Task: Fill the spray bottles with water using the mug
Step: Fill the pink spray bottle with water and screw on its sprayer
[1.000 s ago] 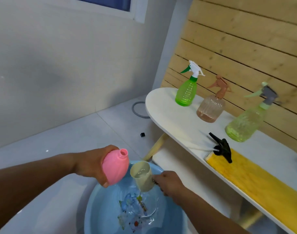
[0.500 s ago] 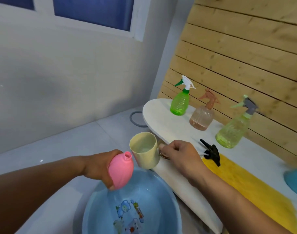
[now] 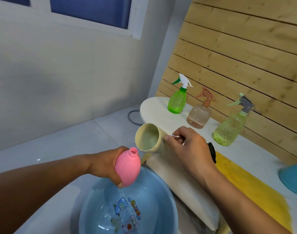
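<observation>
My left hand (image 3: 104, 163) grips a pink spray bottle (image 3: 127, 168) with no cap, its open neck pointing up, above a blue basin (image 3: 163, 186) of water. My right hand (image 3: 185, 146) holds a cream mug (image 3: 148, 140) by its handle, tilted to the left so its lip hangs just above and right of the bottle's neck. Water shows inside the mug. A black spray head (image 3: 212, 152) lies on the table, mostly hidden behind my right hand.
Three capped spray bottles stand on the white table (image 3: 154, 108) by the wooden slat wall: green (image 3: 177, 102), peach (image 3: 199, 115) and yellow-green (image 3: 230, 130). A yellow cloth (image 3: 245, 186) lies on the table, a blue object (image 3: 293, 178) at the right edge. Grey hose ring (image 3: 132, 117) on the floor.
My right hand has lifted the mug out of the basin and tipped it leftward toward the pink bottle's neck. My left hand has kept the bottle over the basin.
</observation>
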Demonstrator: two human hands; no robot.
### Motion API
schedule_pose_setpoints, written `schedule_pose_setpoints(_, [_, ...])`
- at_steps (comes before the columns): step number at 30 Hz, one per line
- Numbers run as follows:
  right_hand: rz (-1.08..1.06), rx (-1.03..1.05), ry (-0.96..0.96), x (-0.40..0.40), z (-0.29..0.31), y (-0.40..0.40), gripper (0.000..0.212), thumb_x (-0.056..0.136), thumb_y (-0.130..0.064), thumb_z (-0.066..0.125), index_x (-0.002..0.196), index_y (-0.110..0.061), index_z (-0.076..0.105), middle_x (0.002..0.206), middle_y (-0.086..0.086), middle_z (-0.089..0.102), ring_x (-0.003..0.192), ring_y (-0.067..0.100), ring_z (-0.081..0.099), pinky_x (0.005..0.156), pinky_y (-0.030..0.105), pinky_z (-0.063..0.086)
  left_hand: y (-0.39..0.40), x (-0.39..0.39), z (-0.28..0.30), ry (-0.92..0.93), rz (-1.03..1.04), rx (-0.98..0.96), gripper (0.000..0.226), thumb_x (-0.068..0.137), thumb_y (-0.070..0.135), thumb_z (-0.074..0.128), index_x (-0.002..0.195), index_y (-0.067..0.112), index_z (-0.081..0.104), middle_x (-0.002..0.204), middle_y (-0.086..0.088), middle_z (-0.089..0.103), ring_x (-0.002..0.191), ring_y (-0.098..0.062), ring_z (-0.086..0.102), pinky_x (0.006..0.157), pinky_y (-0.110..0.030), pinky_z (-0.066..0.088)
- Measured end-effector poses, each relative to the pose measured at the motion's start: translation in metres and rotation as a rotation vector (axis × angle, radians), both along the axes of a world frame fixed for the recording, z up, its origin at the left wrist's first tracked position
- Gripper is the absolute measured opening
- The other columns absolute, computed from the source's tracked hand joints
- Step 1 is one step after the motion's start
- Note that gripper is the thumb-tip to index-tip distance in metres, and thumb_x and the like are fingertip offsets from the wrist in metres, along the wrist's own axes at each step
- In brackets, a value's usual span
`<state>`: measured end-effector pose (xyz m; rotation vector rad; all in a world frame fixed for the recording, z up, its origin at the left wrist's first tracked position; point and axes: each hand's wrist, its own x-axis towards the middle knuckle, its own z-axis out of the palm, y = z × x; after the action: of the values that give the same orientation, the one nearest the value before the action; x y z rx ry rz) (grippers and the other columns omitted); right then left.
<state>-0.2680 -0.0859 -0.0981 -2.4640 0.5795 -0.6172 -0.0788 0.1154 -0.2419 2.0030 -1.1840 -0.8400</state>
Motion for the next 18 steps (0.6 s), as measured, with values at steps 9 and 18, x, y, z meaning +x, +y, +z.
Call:
schedule_pose_setpoints(9, [0.035, -0.108, -0.002, -0.002, 0.0003, 0.0067, 0.022, 0.091, -0.042, 0.069, 0.079, -0.026, 0.058, 0.081, -0.009, 0.053, 0.075, 0.005, 0.053, 0.066, 0.031, 0.038, -0.0041, -0.0034, 0.0063, -0.018, -0.005, -0.001, 0.105, 0.06, 0.034, 0.102, 0.142, 0.043, 0.037, 0.131, 0.019, 0.055, 0.12, -0.005, 0.057, 0.09, -0.025, 0.059])
schedule_pose_setpoints(18, [0.041, -0.18, -0.011, -0.003, 0.0011, 0.0101, 0.021, 0.092, -0.042, 0.068, 0.082, -0.025, 0.059, 0.086, -0.007, 0.055, 0.077, 0.014, 0.055, 0.066, 0.034, 0.044, -0.0048, -0.0032, 0.0049, -0.006, -0.004, -0.012, 0.106, 0.061, 0.033, 0.102, 0.143, 0.042, 0.036, 0.132, 0.019, 0.054, 0.121, -0.006, 0.056, 0.088, -0.02, 0.058])
